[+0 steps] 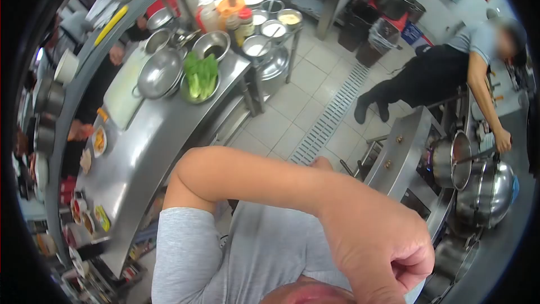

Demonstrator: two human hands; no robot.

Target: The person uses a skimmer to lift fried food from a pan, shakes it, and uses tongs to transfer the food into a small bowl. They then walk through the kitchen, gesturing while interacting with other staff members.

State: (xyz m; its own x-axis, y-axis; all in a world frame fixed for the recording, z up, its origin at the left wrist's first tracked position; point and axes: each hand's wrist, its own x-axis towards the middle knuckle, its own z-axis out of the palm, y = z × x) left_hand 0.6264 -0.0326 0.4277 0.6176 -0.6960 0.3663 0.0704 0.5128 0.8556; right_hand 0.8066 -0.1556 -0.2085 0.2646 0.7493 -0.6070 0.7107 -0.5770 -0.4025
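Observation:
My left hand (385, 242) is raised close to the camera at the lower right, at the end of a bare forearm that crosses in front of my grey shirt (264, 236). Its fingers curl inward, and nothing shows between them. Part of my face appears at the bottom edge, just left of this hand. Above the forearm's upper edge peeks a small patch of skin, possibly my right hand (322, 163); the forearm hides the rest, fingers included.
A steel counter (152, 152) on the left bears metal bowls (160, 73), leafy greens (201, 76) and a cutting board (125, 87). At right, a co-worker (439, 73) grips the handle of a pot (453, 160) beside a lidded pot (486, 191). A floor drain (329, 112) crosses the tiles.

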